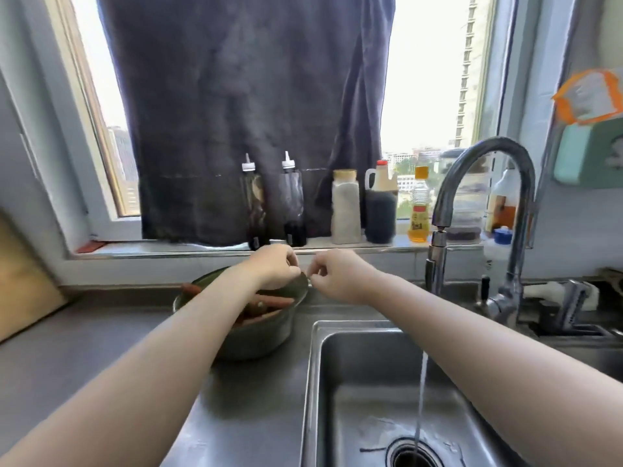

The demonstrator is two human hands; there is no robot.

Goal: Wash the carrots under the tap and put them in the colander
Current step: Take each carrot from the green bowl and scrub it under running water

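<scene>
A round metal bowl (259, 342) stands on the steel counter left of the sink and holds several orange carrots (274, 302). One more carrot end (192, 288) pokes over its far left rim. My left hand (274, 266) hovers over the bowl's far rim with its fingers curled in; nothing shows in it. My right hand (332, 276) is just right of it, its fingertips pinched at the bowl's far right rim. The curved tap (485, 170) runs a thin stream of water (421, 396) into the sink (371, 382).
Sauce and oil bottles (293, 200) line the window sill behind the bowl, under a dark hanging cloth (249, 106). A wooden board (23, 281) leans at the far left. The tap's handle and base (505, 298) stand right of the sink, with a drain (413, 456) at the sink's bottom.
</scene>
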